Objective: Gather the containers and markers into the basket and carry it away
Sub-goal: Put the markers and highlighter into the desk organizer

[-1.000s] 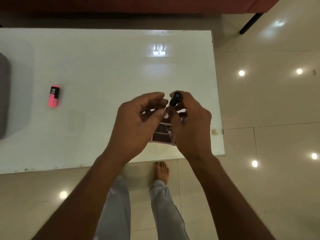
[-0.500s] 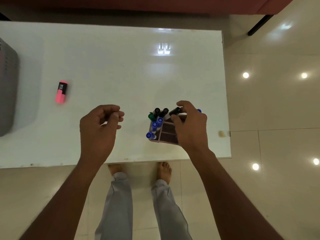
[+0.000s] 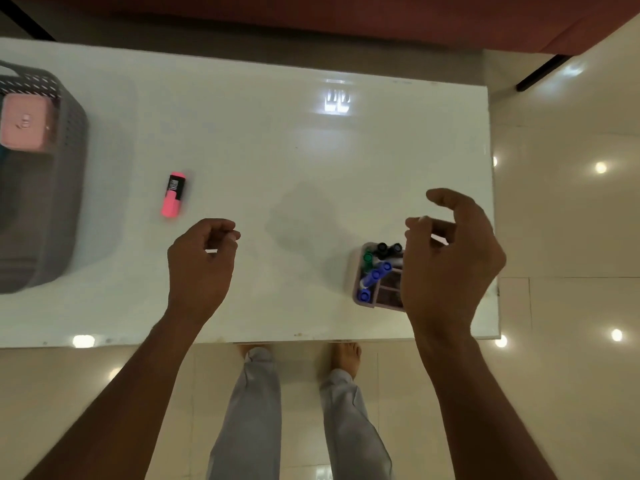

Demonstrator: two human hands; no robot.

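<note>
Nearest to the camera you get the person's grey trouser legs (image 3: 249,410) and bare feet on the shiny tiled floor (image 3: 554,237), right up against the near edge of the glossy white table (image 3: 311,161).

Both forearms reach out over that edge. The left hand (image 3: 201,268) hovers over bare tabletop with the fingers loosely curled in toward the thumb, and there's nothing in it as far as I can see. The right hand (image 3: 450,268) sits above the small pale lilac plastic organiser with dividers (image 3: 357,285), fingers spread and arched like a claw, also gripping nothing. It covers the organiser's right half, so I can't tell if it touches the rim.

The organiser stands near the table's front right corner with the blue-capped markers (image 3: 375,273), a green one (image 3: 367,258) and a couple of black ones (image 3: 382,247) standing in its left compartments, caps up. My guess is they're loaded in there so the whole lot goes over in one trip.

Further back and left, a stubby pink highlighter with a black label (image 3: 173,195) lies alone on the table, just beyond the left hand, so that hand looks best placed to grab it.

Way off at the left edge sits the grey perforated plastic basket (image 3: 74,150), with a pink squarish box (image 3: 24,123) already inside. So I'd say the gathering is only partway done.
</note>
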